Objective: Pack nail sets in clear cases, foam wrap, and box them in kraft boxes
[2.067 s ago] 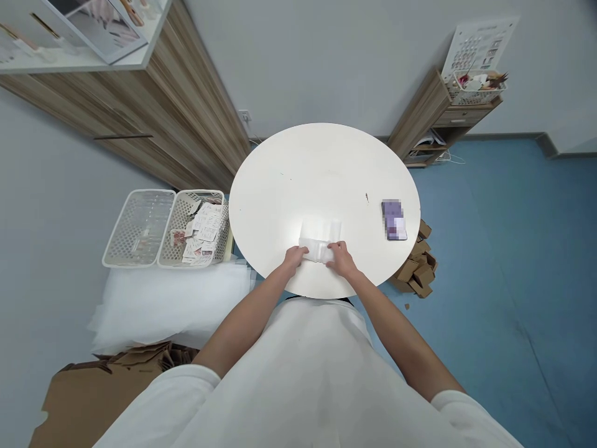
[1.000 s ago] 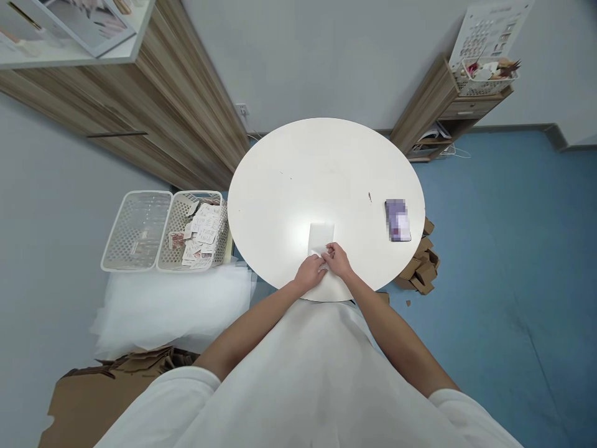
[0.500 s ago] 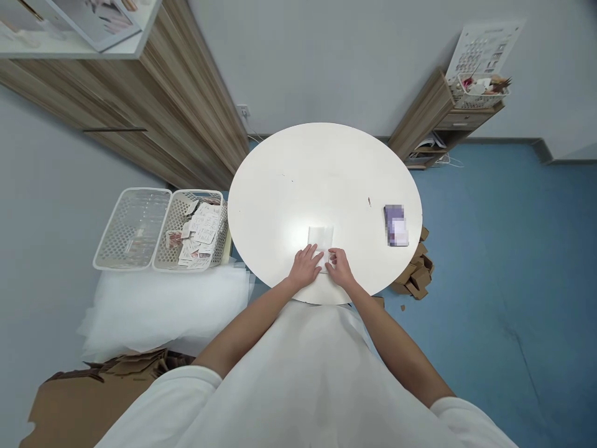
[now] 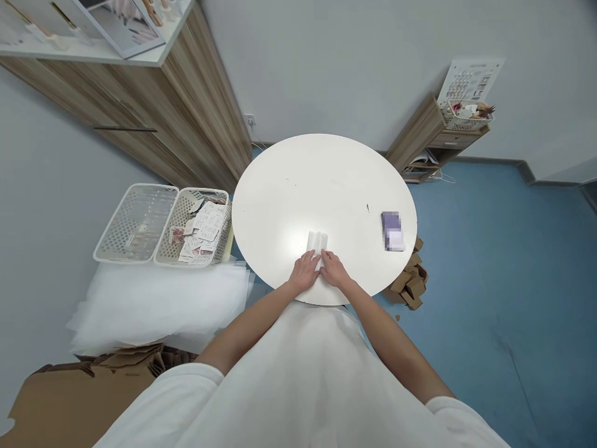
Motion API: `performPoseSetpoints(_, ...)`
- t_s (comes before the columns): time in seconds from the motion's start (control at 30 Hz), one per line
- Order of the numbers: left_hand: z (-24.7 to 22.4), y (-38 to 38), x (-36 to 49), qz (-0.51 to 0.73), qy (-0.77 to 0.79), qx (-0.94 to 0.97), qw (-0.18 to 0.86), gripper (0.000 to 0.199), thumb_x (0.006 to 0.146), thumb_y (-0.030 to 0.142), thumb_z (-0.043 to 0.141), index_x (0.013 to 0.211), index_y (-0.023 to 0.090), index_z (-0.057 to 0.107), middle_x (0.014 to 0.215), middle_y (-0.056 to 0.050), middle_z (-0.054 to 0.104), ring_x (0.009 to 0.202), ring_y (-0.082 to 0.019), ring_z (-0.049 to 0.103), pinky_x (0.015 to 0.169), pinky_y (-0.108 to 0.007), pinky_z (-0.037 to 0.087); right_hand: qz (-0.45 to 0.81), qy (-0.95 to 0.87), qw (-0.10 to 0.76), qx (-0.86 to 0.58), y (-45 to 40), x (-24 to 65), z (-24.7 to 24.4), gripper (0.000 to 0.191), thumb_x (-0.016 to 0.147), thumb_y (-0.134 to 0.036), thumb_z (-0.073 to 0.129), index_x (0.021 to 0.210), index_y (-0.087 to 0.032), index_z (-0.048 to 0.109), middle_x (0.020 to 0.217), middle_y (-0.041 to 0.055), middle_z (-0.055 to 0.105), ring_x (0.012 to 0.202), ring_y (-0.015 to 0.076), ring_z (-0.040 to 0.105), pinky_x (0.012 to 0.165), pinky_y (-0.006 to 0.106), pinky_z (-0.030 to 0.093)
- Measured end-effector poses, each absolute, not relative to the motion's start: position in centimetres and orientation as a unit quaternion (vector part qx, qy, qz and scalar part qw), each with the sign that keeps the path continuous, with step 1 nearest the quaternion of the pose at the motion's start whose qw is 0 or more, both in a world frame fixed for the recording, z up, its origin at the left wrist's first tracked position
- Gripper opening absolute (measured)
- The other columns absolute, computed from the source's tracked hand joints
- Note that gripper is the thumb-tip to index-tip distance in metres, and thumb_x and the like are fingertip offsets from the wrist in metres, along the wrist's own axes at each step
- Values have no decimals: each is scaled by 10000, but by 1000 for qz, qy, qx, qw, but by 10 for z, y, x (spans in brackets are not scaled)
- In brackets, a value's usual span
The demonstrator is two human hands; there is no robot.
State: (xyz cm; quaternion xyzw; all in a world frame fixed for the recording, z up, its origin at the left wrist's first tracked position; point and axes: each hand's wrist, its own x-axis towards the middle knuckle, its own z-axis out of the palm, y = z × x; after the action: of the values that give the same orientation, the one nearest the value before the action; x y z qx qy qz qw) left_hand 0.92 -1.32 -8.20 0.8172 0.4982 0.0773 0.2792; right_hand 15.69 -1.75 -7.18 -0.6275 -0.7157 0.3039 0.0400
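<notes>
A small piece of thin white, slightly see-through sheeting point(image 4: 317, 239) lies near the front edge of the white oval table point(image 4: 326, 165), with lengthwise folds showing at its far end. My left hand point(image 4: 305, 272) rests on its left part, fingers stretched out and laid down on it. From the other side, my right hand point(image 4: 334, 270) has its fingers closed on the right edge, folded inward. The thumbs are close together over the middle. Both hands cover the near part of the sheeting, so whether anything is wrapped inside cannot be seen.
A pixelated purple item point(image 4: 392, 231) lies at the table's right. To the left stand a basket of printed cards point(image 4: 161, 256), an open clear-bottomed basket point(image 4: 100, 246), stacked white sheets point(image 4: 158, 305) and flat cardboard point(image 4: 84, 404). Cardboard pieces point(image 4: 410, 283) lie on the floor at right.
The sheeting has become narrower, its right side brought over toward the left. My right hand has moved left, close to my left hand. The whole view has shifted slightly.
</notes>
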Motion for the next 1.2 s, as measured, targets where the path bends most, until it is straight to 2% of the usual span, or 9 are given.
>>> performPoseSetpoints(0.17,-79,-35,1,69,481,823,292,494,783,291,484,1261,207,387,1348,-97,393,1265,-262,298,991,-404,284,280,-780,8,-560,-46,164,-66,689,758,-255,468,1376,-124,192,1315,167,390,1132,273,404,908,403,355)
performPoseSetpoints(0.3,-75,-39,-4,69,455,836,299,532,754,308,515,1261,212,387,1326,-96,413,1228,-273,334,974,-423,290,243,-808,-27,-537,-60,165,-65,914,618,-375,670,1369,-148,201,1361,180,329,1181,323,347,928,443,314)
performPoseSetpoints(0.37,-73,-36,-7,75,444,838,308,576,730,351,547,1264,214,377,1303,-94,433,1201,-278,357,962,-430,300,219,-813,-40,-539,-58,164,-66,922,599,-374,697,1357,-153,221,1334,178,357,1154,325,364,904,441,329)
performPoseSetpoints(0.53,-75,-21,-21,86,401,845,343,754,625,447,646,1278,201,357,1321,-108,398,1205,-294,346,971,-430,303,215,-816,-26,-537,-44,166,-65,704,678,-390,614,1277,-139,342,1193,165,433,1021,291,421,810,398,395)
performPoseSetpoints(0.6,-79,-15,-23,94,406,840,348,640,650,373,635,1230,204,423,1305,-110,408,1184,-281,380,960,-410,327,248,-808,3,-535,-38,169,-64,583,700,-366,580,1215,-150,410,1112,140,457,965,260,437,799,378,405)
performPoseSetpoints(0.73,-84,-3,-18,126,443,802,381,345,746,222,512,1090,217,534,1090,-71,557,1006,-209,527,882,-346,403,355,-754,55,-550,-25,174,-60,260,750,-289,478,985,-193,536,944,64,504,891,206,466,769,327,410)
performPoseSetpoints(0.87,-85,6,-11,149,504,743,416,264,774,241,495,1032,200,527,980,-50,603,889,-193,573,788,-323,447,445,-665,82,-594,-12,174,-58,163,780,-301,422,836,-200,536,833,33,549,781,183,502,673,287,404)
performPoseSetpoints(1.07,-90,12,-4,171,611,666,391,184,787,230,489,944,156,551,949,-75,565,828,-169,561,787,-312,442,424,-534,152,-716,-9,166,-72,331,778,-406,436,1029,-189,445,817,37,563,720,190,527,649,311,416)
performPoseSetpoints(1.2,-91,11,1,172,641,637,392,279,780,242,507,1043,148,521,931,-74,557,812,-169,548,774,-315,441,367,-513,205,-748,-15,160,-82,486,753,-370,481,1186,-174,380,1005,85,522,805,191,526,740,335,434)
